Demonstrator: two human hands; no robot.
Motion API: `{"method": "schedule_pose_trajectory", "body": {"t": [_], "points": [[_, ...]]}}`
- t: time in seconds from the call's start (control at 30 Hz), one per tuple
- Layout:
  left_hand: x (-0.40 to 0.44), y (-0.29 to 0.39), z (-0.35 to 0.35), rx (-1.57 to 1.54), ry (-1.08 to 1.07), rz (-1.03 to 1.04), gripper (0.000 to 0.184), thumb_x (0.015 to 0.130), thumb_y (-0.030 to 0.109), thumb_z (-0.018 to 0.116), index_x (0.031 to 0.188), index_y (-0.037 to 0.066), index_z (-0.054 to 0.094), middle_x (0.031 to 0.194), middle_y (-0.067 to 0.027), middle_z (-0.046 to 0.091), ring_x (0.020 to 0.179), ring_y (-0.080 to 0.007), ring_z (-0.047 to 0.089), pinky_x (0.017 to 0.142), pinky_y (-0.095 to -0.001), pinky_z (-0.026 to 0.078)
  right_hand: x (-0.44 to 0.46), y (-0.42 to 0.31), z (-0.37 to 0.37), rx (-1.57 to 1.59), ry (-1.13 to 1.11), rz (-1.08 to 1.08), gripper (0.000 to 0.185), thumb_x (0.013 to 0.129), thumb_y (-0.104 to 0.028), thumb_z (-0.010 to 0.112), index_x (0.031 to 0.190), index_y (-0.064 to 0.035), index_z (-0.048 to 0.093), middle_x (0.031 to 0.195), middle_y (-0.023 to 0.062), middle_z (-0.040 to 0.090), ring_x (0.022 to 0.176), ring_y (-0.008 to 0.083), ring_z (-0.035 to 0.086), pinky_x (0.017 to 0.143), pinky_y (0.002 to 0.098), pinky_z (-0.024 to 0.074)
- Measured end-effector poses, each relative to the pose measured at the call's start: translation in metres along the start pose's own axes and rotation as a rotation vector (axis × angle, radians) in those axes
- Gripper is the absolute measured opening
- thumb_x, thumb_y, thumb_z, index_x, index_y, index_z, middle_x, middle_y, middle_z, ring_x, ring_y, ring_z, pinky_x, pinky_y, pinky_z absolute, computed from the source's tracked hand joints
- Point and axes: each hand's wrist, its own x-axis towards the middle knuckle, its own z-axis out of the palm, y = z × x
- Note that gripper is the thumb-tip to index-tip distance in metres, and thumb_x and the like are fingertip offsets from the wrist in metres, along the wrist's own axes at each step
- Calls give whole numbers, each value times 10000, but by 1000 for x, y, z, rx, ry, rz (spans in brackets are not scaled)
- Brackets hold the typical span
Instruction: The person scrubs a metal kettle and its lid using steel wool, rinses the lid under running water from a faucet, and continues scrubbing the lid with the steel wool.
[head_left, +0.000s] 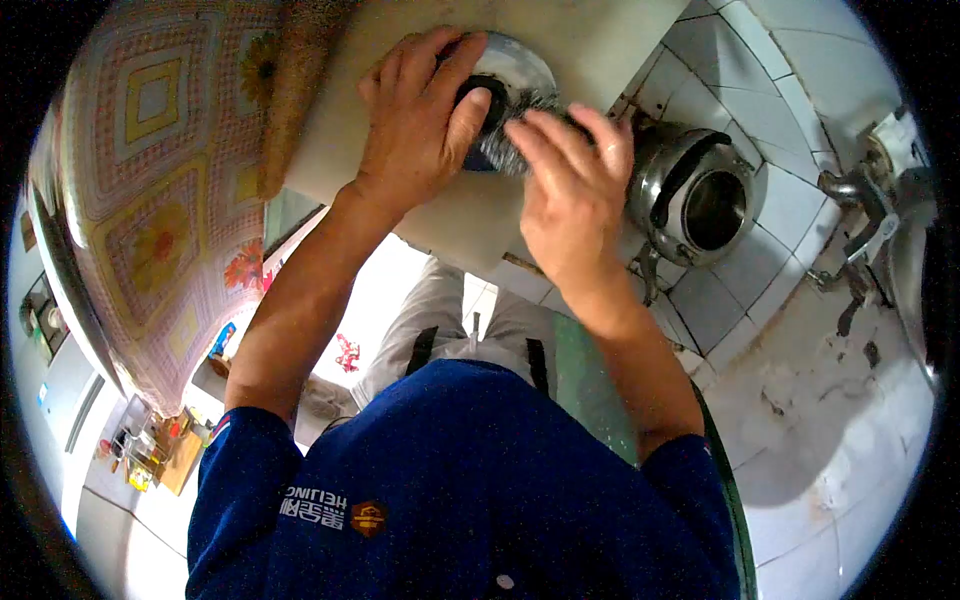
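My left hand (425,115) is closed on the rim of a round silvery disc (520,62) with a black middle, which looks like a lid. Its thumb lies over the dark centre. A grey steel wool scrubber (512,150) presses against the disc's right side. The curled fingers of my right hand (575,190) hold that scrubber, partly hiding it. Both hands are over a pale board-like surface (600,40). To the right of my right hand stands a metal kettle (690,195) with a black handle and a round open top.
A metal tap (860,215) juts from the right side above white tiling (720,100). At left hangs a patterned cloth (160,180). Bottles and jars (145,450) stand low at far left. My legs (450,320) are below the board.
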Motion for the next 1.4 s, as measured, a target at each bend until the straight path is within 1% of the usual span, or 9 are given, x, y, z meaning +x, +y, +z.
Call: {"method": "schedule_pose_trajectory", "body": {"t": [0.1,0.23,0.3,0.5,0.53,0.67,0.93,1.13,1.4], "points": [[2,-1,0,-6,3,13,425,880,302,549,1256,105,533,1268,-121,477,1176,-321,429,962,-464,288,-18,-6,4,38,-96,-148,244,735,-74,617,962,-142,677,1126,-10,600,1186,283,439,1037,611,234],[2,-4,1,-58,-19,26,433,883,307,545,1266,106,520,1264,-128,473,1181,-312,429,963,-461,288,17,16,-4,45,67,-19,275,722,-19,609,967,-125,675,1144,35,583,1185,338,433,1015,527,304],[3,-3,1,-54,-21,20,438,885,310,544,1271,106,515,1269,-130,468,1186,-309,426,964,-462,285,9,8,-6,127,-114,-12,327,693,-43,671,1016,-87,648,1206,109,527,1198,388,413,997,506,354],[1,-4,-2,-34,-63,9,449,887,316,540,1281,106,502,1283,-132,448,1199,-303,413,970,-472,271,16,2,3,198,29,33,476,676,-126,791,1108,-53,604,1304,180,416,1213,392,406,1006,452,360],[1,-3,-2,-25,-75,3,450,887,315,539,1284,107,499,1284,-130,446,1201,-302,411,971,-474,268,18,3,1,159,23,3,560,671,-111,781,1158,8,531,1290,206,392,1217,456,379,1020,498,350],[2,-3,-2,-36,-66,3,456,886,316,538,1287,104,494,1285,-127,448,1200,-302,412,974,-471,268,11,-13,-3,285,151,238,607,667,-91,769,1192,35,492,1271,214,415,1183,461,406,999,486,370],[1,-1,-4,-44,-94,-13,459,917,307,487,1339,125,470,1337,-163,435,1222,-359,409,1020,-485,279,10,-12,2,32,-66,81,347,715,-22,708,1048,7,614,1137,142,546,1021,341,504,860,424,443],[0,-4,0,-50,-100,-21,455,930,327,472,1337,123,471,1341,-160,433,1223,-364,406,1028,-495,263,3,-22,11,115,20,-40,378,650,43,694,1012,-21,607,1029,123,596,946,341,556,814,403,471],[3,-12,6,-18,-54,8,442,919,317,491,1309,108,480,1307,-147,444,1192,-340,417,1011,-489,255,-6,-23,20,249,79,80,414,694,42,659,1075,-46,523,1027,165,604,987,367,576,855,443,462]]}}
